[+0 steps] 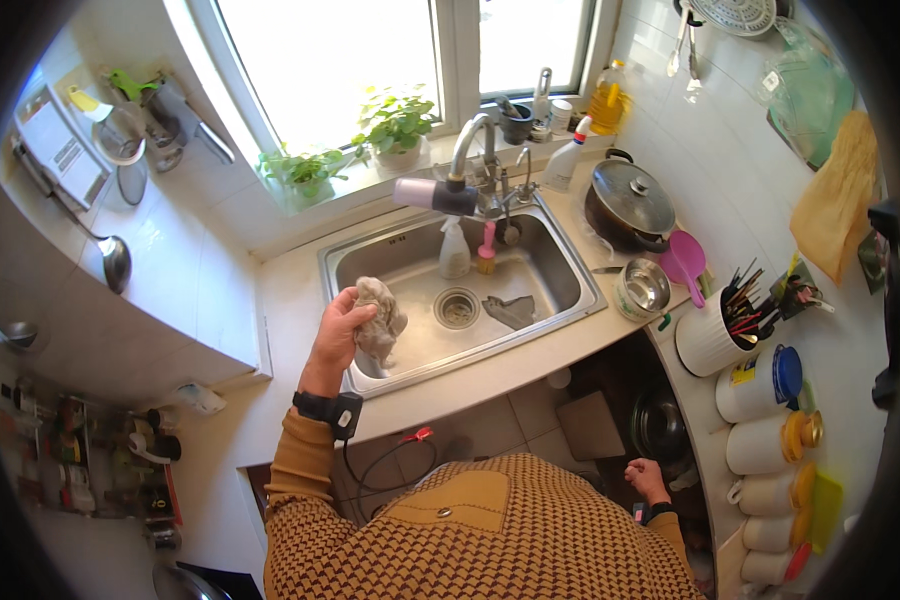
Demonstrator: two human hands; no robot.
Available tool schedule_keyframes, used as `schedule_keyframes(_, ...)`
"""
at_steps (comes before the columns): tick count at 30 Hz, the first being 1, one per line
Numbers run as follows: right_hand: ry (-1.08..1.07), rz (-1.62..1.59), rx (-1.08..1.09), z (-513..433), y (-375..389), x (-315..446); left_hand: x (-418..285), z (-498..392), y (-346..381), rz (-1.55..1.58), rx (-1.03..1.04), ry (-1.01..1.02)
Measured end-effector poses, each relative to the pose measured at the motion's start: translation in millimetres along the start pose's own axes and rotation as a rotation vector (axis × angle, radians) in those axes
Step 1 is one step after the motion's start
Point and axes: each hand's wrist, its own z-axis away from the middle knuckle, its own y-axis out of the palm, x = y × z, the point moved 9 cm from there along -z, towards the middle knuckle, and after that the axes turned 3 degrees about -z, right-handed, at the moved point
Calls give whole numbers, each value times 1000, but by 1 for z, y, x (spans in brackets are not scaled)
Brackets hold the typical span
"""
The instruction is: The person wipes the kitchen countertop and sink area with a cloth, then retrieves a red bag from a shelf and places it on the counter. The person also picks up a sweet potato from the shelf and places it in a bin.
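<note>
My left hand [339, 330] grips a crumpled, greyish cloth [377, 322] over the left side of a stainless-steel sink [412, 330]. Down by my right side, away from the counter, my right hand [647, 478] hangs with its fingers curled; whether anything is inside them cannot be seen. Within the sink stand a white spray bottle [454, 249] and a pink-handled brush [486, 251]. A flat grey cloth [511, 310] lies to the right of the drain strainer [457, 309]. Above the basin arches a faucet [474, 142] with a cylindrical attachment [431, 195].
On the right counter are a lidded pot [634, 199], a metal pan [643, 289], a pink ladle [682, 262] and a utensil holder [709, 337]. Several lidded jars [757, 390] line the right wall. Potted plants [394, 127] stand on the windowsill. A cable [390, 461] hangs below my left forearm.
</note>
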Motion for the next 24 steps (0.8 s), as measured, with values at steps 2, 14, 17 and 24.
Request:
schedule_keyframes(2,2,16,20,-6,6,6,-11,3,-18,-250,-167,-45)
schedule_keyframes(14,42,-141,-2,10,16,-26,-141,-16,-3,-172,39,283)
schedule_keyframes(17,108,-104,-4,17,11,-42,-154,-25,-19,-848,-195,112)
schedule_keyframes(24,137,-76,-36,12,2,-55,-186,-8,-11,-516,-254,308)
